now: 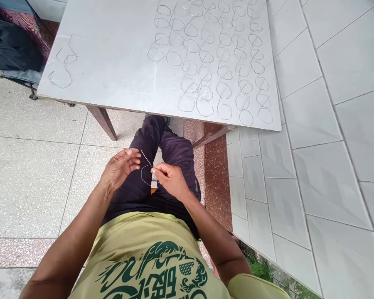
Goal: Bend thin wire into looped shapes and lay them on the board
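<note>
Between the thumb and fingers of my right hand (170, 178) is a thin wire (146, 158), pinched near its middle. Its straight end points up and left, and a bent loop hangs below my fingertips. My left hand (122, 166) is just left of the wire's straight tip, fingers apart and slightly curled, with nothing visible in it. Both hands are above my lap, in front of the table's near edge. On the white table (118, 74), many bent wire pieces (205, 72) lie in rows on the right side.
A few loose bent wires (65, 62) lie at the table's left end. A folding chair (15, 45) with dark cloth stands at the far left. The tiled wall (311, 124) runs close along the right. A wooden table leg (102, 121) stands ahead of my left hand.
</note>
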Tool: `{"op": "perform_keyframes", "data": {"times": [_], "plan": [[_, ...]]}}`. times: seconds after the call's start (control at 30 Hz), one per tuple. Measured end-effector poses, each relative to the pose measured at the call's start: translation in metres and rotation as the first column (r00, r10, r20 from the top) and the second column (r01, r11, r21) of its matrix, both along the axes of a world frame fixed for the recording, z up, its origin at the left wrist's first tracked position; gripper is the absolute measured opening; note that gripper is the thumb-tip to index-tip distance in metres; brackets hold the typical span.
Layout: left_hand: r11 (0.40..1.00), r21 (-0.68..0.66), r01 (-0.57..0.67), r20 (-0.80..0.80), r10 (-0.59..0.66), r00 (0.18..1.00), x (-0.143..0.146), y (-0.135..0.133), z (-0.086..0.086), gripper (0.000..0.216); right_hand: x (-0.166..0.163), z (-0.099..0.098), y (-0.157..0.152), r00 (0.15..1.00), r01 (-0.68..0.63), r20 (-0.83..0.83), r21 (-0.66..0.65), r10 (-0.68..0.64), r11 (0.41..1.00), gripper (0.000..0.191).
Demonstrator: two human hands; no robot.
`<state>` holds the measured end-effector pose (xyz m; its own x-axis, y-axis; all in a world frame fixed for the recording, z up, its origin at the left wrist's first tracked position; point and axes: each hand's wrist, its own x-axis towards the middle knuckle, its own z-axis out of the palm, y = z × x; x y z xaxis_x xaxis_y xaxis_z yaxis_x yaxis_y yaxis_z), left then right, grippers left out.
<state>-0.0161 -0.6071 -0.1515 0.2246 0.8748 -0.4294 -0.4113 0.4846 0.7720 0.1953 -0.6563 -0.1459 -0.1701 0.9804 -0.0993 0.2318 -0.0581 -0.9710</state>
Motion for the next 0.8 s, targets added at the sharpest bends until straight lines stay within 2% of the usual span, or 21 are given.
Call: {"op": "perform_keyframes", "data": {"times": [0.1,0.2,0.33,0.43,0.5,0.6,0.7,0.8], "plan": [[0.993,-0.023,0.112,-0.088,-0.114,0.99,-0.001,-0.011,0.004,0.043,-0.002,-0.006,0.0,0.996,0.042,0.08,0.051,-0.046,0.998,0.03],[0.983,0.022,0.18,-0.212,-0.172,0.962,0.009,-0.027,0.006,0.04,-0.006,-0.01,0.0,0.993,0.085,0.077,0.048,-0.089,0.995,0.028],[0.967,0.185,0.176,-0.395,-0.091,0.914,0.024,-0.041,0.007,0.033,-0.009,-0.013,0.0,0.993,0.116,0.033,0.005,-0.116,0.993,0.026],[0.955,0.237,0.177,-0.443,-0.056,0.895,0.027,-0.039,0.01,0.034,-0.009,-0.013,-0.001,0.992,0.125,0.013,-0.028,-0.125,0.992,0.027],[0.961,0.214,0.176,-0.389,-0.081,0.918,0.025,-0.032,0.013,0.036,-0.008,-0.011,-0.002,0.993,0.116,-0.003,-0.032,-0.116,0.993,0.027],[0.969,0.124,0.216,-0.2,-0.189,0.961,0.018,-0.018,0.012,0.037,-0.006,-0.006,-0.002,0.995,0.069,-0.07,-0.058,-0.073,0.996,0.026],[0.952,0.059,0.299,-0.033,-0.298,0.954,0.011,-0.006,0.004,0.034,-0.007,-0.001,-0.002,0.975,-0.005,-0.22,-0.131,-0.024,0.991,0.027],[0.945,0.045,0.325,0.05,-0.327,0.944,0.009,-0.004,-0.005,0.03,-0.007,0.003,-0.001,0.938,-0.066,-0.347,-0.202,-0.009,0.977,0.029]]}}
